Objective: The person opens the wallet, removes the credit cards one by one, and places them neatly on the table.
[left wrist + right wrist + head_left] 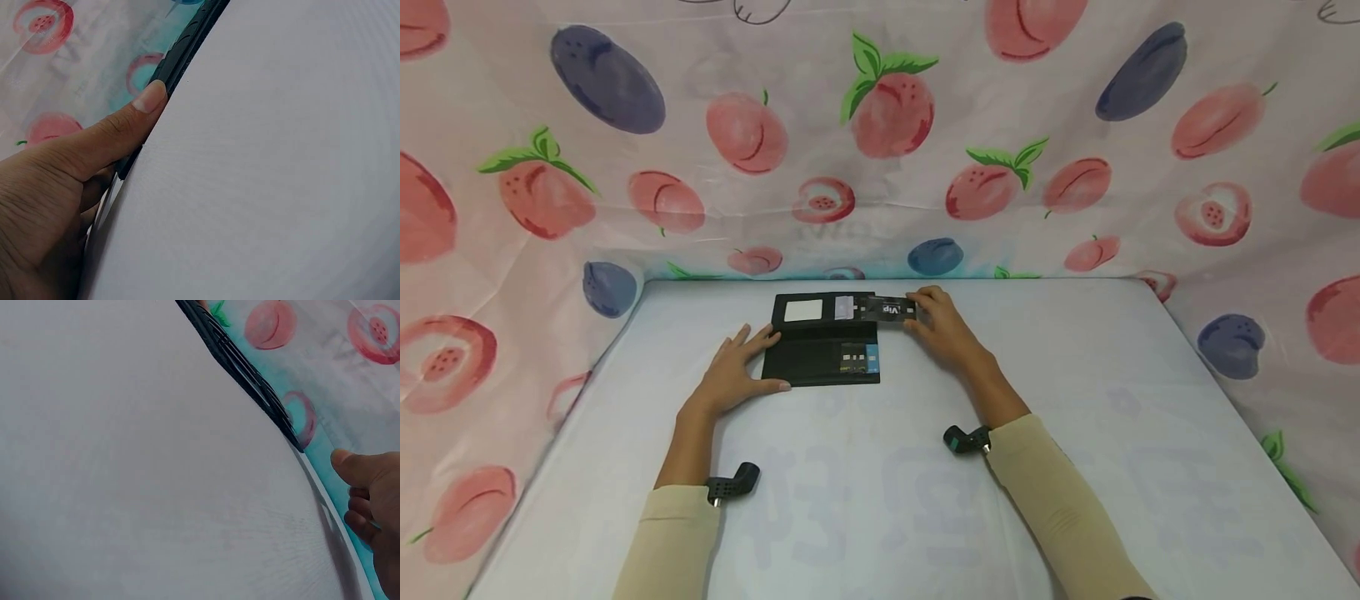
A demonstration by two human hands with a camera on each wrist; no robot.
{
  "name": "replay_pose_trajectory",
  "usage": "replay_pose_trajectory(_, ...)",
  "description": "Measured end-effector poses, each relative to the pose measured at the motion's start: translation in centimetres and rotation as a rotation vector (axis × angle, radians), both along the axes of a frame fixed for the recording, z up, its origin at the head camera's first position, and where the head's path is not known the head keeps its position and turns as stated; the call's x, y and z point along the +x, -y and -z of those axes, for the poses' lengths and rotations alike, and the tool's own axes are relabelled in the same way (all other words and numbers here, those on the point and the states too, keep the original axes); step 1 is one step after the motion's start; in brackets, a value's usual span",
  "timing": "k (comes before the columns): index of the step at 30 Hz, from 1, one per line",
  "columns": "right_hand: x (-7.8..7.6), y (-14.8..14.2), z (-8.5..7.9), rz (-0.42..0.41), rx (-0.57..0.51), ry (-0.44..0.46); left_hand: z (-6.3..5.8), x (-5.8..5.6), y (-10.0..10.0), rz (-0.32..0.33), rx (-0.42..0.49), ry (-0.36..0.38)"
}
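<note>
A black card wallet lies unfolded on the white table. Cards fill slots in both halves: a white card at the far left and a blue-edged card at the near right. A black card marked "Vip" sticks out past the wallet's far right side. My right hand pinches its outer end between thumb and fingers; the right wrist view shows the thumb beyond the wallet's end. My left hand rests at the wallet's left side, fingers spread, thumb pressing along the near edge.
The white table extends toward me and to both sides of the wallet. A fruit-patterned cloth stands behind it and along its sides. Black wrist cameras sit over tan sleeves on both forearms.
</note>
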State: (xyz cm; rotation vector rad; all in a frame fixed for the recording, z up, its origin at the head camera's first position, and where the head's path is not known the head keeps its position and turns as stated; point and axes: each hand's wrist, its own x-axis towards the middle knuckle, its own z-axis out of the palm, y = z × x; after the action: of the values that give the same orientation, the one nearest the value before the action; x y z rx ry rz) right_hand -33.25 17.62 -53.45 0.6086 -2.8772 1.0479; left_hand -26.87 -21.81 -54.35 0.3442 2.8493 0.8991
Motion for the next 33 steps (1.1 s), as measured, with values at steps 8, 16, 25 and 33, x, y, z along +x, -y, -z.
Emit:
replay_pose_trajectory(8, -0.3, -0.3, 0.4, 0.053, 0.028, -0.040, 0.0, 0.0, 0.0, -0.002, -0.001, 0.009)
replay_pose_trajectory(16, -0.5, -0.6, 0.8, 0.071, 0.052, -0.054, 0.2, 0.0, 0.1, -0.004, 0.000, 0.009)
replay_pose_trajectory(25, -0.6, -0.7, 0.9, 0.066, 0.040, -0.073, 0.2, -0.1, 0.1, -0.004, -0.001, 0.013)
replay_pose_trajectory(33, -0.7, -0.8, 1.1, 0.092, 0.035, -0.093, 0.0, 0.0, 0.0, -0.012, 0.003, 0.023)
